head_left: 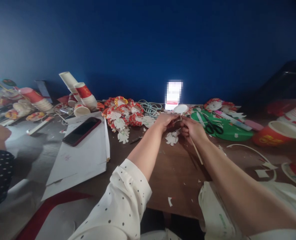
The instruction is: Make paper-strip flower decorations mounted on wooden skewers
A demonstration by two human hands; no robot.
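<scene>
The left hand [167, 120] pinches narrowly on what seems, in poor focus, a white round paper piece [180, 109] just beyond its fingertips, best held lightly while the right hand [191, 128], closed round a thin pale stick [197, 151] slanting below its fingers, works steadily.

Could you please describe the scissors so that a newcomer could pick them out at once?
On the brown table, look just to the right of the person's right hand for a bright green sheet. The scissors lie on it, handles nearer the person. Their two black looped handles set them apart from the long pale-and-pink stick beside them.
</scene>
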